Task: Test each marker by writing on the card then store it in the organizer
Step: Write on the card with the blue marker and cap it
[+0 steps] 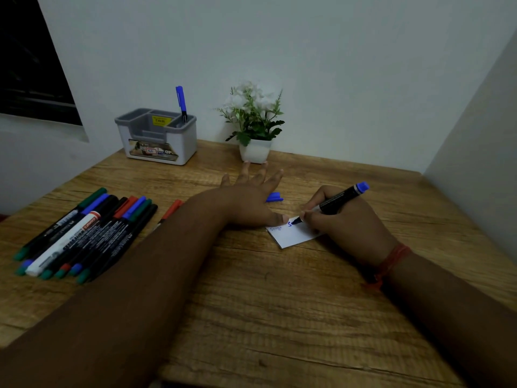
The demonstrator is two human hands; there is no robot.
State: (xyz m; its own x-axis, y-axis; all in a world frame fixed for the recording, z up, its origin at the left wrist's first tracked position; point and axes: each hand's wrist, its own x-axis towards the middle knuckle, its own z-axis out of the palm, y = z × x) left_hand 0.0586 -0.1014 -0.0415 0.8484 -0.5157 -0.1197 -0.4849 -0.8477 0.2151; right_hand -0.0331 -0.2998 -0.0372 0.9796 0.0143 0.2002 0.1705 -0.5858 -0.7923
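Note:
A small white card (293, 234) lies on the wooden desk (251, 303) with faint writing and a fresh blue stroke on it. My right hand (347, 222) grips a black marker with a blue end (342, 198), its tip touching the card. My left hand (251, 197) lies flat with fingers spread, its thumb pressing the card's left corner. A blue cap (274, 197) lies just beyond my left hand. Several capped markers (84, 233) lie in a row at the left. The grey-and-white organizer (156, 137) stands at the back with one blue pen (181, 103) upright in it.
A small white pot with a flowering plant (253, 121) stands at the back of the desk, close to my left fingertips. One red-capped marker (170, 210) lies apart from the row, partly under my left forearm. Walls close off the back and right.

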